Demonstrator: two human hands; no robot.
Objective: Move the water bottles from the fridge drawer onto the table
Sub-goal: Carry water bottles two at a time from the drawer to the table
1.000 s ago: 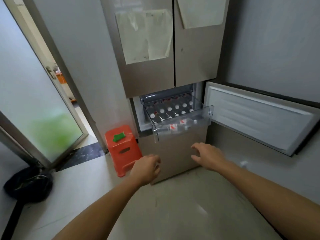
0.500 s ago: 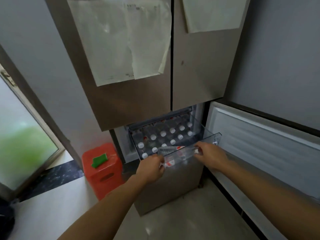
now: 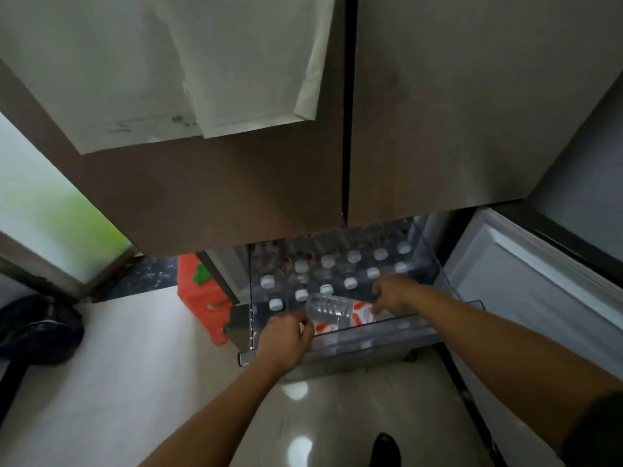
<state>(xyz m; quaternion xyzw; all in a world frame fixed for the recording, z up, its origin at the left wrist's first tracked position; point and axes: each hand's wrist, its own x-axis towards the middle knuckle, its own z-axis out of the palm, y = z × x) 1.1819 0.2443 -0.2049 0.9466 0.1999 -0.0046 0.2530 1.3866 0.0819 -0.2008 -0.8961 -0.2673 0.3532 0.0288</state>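
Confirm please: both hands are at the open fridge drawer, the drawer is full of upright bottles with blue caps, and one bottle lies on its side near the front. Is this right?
Not quite. The head view shows the caps are white, not blue. The rest holds: both the left hand and right hand are at the open fridge drawer, which is full of upright bottles, and one bottle lies on its side near the front.

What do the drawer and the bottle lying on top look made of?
Drawer: clear, glossy rigid plastic, probably; bottles show through its walls. Lying bottle: thin clear ribbed plastic with a red-and-white label, likely flexible; both the left hand and right hand touch it.
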